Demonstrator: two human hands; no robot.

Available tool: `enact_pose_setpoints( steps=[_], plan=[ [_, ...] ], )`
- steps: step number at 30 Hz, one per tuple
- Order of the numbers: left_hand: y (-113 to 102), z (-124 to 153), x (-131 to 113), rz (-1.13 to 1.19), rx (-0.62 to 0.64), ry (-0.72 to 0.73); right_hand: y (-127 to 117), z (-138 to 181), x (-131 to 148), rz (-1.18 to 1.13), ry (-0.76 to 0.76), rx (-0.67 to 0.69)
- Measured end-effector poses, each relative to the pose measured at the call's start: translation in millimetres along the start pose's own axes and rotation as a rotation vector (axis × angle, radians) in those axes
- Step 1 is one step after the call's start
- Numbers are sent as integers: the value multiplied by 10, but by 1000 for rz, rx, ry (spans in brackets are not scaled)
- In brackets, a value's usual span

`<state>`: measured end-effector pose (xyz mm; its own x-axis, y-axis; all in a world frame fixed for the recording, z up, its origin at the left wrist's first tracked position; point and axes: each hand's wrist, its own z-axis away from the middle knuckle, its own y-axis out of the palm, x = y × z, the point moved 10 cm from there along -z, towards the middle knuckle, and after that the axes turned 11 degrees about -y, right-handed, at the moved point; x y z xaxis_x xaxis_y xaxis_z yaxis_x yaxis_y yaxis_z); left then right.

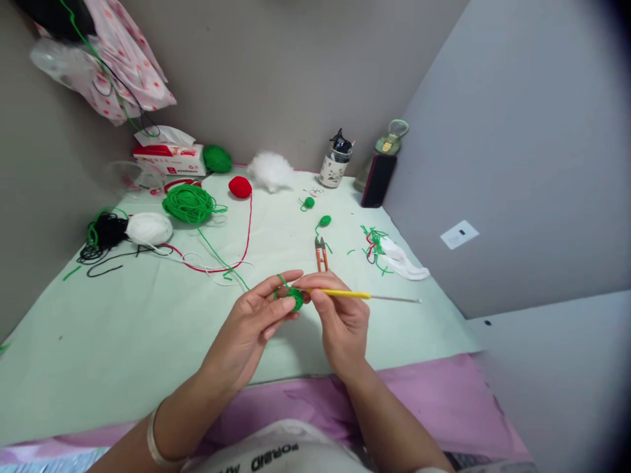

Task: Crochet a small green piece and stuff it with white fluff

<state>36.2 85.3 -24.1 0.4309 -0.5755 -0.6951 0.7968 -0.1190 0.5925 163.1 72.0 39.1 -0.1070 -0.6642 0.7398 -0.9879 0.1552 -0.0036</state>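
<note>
Between the fingers of my left hand is a small green crochet piece, with green yarn looped over the raised index finger. My right hand grips the yellow handle of a crochet hook. The hook's working tip meets the green piece and is hidden there; its other metal end points right. A green strand runs from the left hand back to a loose green yarn bundle. Just beyond the right hand lie orange-handled thread snips, partly covered by the fingers.
Two small green crocheted balls lie beyond the snips. Further back are a red yarn ball, white stuffing, a pen jar, a phone and a tissue box. White yarn and black yarn sit left; yarn scraps lie right.
</note>
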Motion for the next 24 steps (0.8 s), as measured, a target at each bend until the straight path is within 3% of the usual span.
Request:
enact_pose_setpoints(
  steps=[4, 8, 10, 12, 15, 19, 24],
  plan=[
    [-50, 19, -52, -6, -63, 61, 71, 4, 164, 201, -158, 84],
    [-8, -53, 70, 127, 52, -77, 163, 42, 395, 401, -406, 171],
    [-17, -76, 99, 183, 80, -121, 39, 10, 310, 290, -302, 71],
    [-60, -81, 69, 208, 60, -100, -93, -3, 88, 71, -83, -57],
    [-64, -62, 17, 153, 43, -44, -66, 39, -190, -210, 172, -111],
    [-28, -31, -23, -23, 22, 41, 19, 61, -260, -197, 233, -51],
    [-151, 36, -158, -151, -124, 232, 26, 104, -318, -277, 276, -97]
  ],
)
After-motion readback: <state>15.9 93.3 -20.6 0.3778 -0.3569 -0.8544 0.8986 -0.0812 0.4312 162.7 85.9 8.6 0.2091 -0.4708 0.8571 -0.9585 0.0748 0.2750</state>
